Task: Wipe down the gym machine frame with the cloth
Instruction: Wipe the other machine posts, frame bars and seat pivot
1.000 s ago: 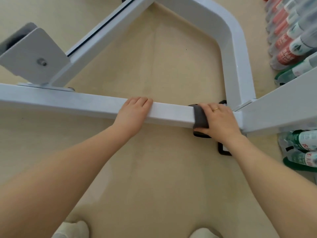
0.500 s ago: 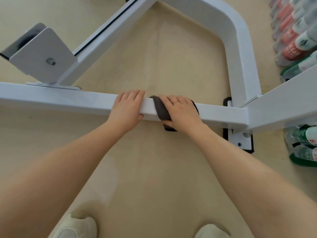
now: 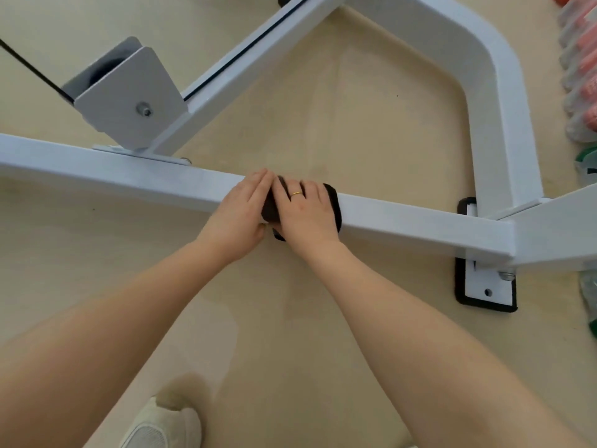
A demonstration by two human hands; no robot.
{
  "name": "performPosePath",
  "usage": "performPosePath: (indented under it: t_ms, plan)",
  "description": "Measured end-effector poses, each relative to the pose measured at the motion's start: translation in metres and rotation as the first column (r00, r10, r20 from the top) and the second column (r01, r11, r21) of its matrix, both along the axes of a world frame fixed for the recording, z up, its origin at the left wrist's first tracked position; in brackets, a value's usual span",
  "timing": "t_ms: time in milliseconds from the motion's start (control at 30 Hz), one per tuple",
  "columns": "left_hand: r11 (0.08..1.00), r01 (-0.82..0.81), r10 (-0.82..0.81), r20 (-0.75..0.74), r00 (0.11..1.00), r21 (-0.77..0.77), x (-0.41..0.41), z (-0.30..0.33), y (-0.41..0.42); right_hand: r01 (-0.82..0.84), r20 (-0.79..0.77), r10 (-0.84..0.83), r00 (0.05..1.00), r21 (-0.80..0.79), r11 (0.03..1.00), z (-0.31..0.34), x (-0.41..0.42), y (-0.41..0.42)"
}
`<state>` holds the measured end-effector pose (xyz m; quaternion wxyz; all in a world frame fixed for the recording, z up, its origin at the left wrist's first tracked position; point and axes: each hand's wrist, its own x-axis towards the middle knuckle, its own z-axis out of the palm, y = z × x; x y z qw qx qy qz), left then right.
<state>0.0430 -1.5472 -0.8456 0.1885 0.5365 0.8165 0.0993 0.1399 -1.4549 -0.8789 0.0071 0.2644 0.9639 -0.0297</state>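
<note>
Cloth (image 3: 334, 205), dark and folded, is wrapped over the near white beam (image 3: 403, 221) of the frame, about midway along it, with one edge showing right of the knuckles and a corner hanging under the beam's near side. The right hand (image 3: 305, 210) lies on top of it, fingers curled over the far edge, so the grip is clenched on the cloth and beam together. The left hand (image 3: 240, 213) sits just beside it on the left, touching it, fingers straight and laid flat over the beam, holding nothing. To do this stroke well, I would keep the cloth wrapped over top and both side faces at once, press evenly, and run it the whole length in one direction rather than scrubbing in place. The left hand seems to block the way leftward (it would have to lift or slide ahead). The stretch towards the pulley bracket (image 3: 129, 98) at far left looks worth care: the base plate and bolt there will trap dust, so a folded corner should be worked around them. The joint at right near the foot plate (image 3: 484, 286) and the curved far tube (image 3: 491, 92) look like further ground to cover.
</note>
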Motion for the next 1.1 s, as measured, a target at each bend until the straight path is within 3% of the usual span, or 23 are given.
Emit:
performPosePath:
  t_ms: [133, 300, 467, 600, 700, 800, 900, 1033, 1100]
  plan:
    - [0.985, -0.161, 0.153, -0.109, 0.982, -0.066, -0.017, -0.005, -0.027, -0.061, -0.088, 0.061, 0.994, 0.0, 0.998, -0.004, 0.033, 0.018]
    - [0.915, -0.397, 0.388, -0.114, 0.915, -0.068, -0.021, -0.011, -0.042, 0.073, 0.011, -0.073, 0.997, 0.032, 0.997, -0.004, 0.049, 0.023]
    - [0.927, -0.372, 0.371, -0.024, 0.928, -0.047, -0.03, -0.008, -0.05, 0.041, -0.031, -0.04, 0.999, 0.028, 0.999, -0.002, -0.021, -0.029]
    - [0.93, -0.366, 0.364, -0.055, 0.93, -0.021, -0.043, -0.004, -0.065, -0.163, 0.007, 0.166, 0.986, -0.13, 0.978, 0.001, -0.073, -0.065]
    - [0.931, -0.363, 0.362, -0.053, 0.931, -0.03, -0.048, -0.004, -0.071, -0.218, -0.001, 0.22, 0.976, -0.142, 0.966, 0.001, -0.075, -0.057]
    - [0.923, -0.383, 0.383, -0.014, 0.924, -0.02, -0.048, -0.003, -0.072, -0.11, -0.035, 0.109, 0.993, -0.021, 0.994, -0.001, -0.05, -0.031]
    - [0.922, -0.386, 0.387, -0.017, 0.922, 0.009, -0.047, -0.005, -0.072, -0.061, 0.029, 0.062, 0.998, -0.012, 0.998, 0.001, -0.03, -0.012]
    - [0.91, -0.408, 0.409, 0.001, 0.913, 0.072, -0.051, -0.009, -0.075, -0.009, 0.06, 0.004, 0.998, 0.082, 0.997, -0.002, -0.051, -0.029]
    - [0.921, -0.376, 0.379, -0.001, 0.926, 0.103, -0.053, -0.012, -0.077, -0.035, 0.065, 0.033, 0.997, 0.044, 0.998, -0.003, -0.073, -0.042]
